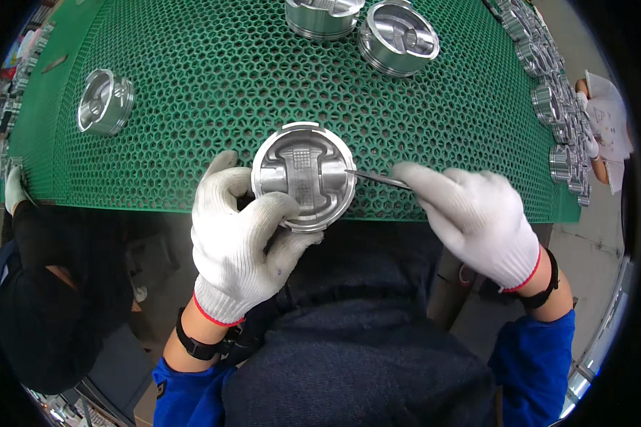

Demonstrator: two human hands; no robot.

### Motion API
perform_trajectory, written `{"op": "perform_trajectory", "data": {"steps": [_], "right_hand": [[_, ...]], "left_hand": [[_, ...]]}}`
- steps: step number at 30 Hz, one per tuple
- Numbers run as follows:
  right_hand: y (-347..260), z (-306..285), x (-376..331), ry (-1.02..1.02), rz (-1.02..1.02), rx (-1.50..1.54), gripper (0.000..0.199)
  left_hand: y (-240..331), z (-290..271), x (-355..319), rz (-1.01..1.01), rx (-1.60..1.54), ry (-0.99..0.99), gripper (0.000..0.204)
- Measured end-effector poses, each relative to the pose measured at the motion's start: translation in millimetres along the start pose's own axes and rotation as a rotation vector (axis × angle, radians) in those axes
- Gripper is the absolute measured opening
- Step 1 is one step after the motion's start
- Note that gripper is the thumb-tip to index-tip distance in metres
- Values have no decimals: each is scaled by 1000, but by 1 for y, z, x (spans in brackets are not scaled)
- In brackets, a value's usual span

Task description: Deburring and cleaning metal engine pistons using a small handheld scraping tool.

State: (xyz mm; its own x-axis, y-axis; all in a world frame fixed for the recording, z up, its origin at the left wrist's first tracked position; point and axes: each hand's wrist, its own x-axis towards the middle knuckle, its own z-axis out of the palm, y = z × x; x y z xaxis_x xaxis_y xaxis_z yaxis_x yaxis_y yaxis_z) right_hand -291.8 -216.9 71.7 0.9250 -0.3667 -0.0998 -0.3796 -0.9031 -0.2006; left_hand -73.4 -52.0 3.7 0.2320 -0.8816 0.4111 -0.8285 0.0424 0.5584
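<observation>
Left hand (238, 242) grips piston (304, 176); right hand (477, 220) holds pick (377, 178).

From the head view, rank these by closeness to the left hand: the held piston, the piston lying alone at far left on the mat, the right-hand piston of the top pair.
1. Held piston, in the left hand.
2. Lone piston, upper left on the green mat.
3. Top-pair piston, upper right.

light: bright, even, from overhead | glare: hot highlights on the piston (304, 176) I hold and the pistons (563, 107) at right | shadows: soft, dark under the table edge | focus: sharp at centre | edges: fisheye bending, black vignette, smeared corners
</observation>
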Motion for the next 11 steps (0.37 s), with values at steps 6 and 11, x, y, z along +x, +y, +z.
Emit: {"op": "perform_trajectory", "data": {"steps": [6,11], "right_hand": [[-16,20,-6,-250,103,666,37],[-10,19,-7,-460,-55,1276,44]], "left_hand": [[-1,2,1,8,10,-7,36],[-2,-2,-3,17,33,-39,40]]}}
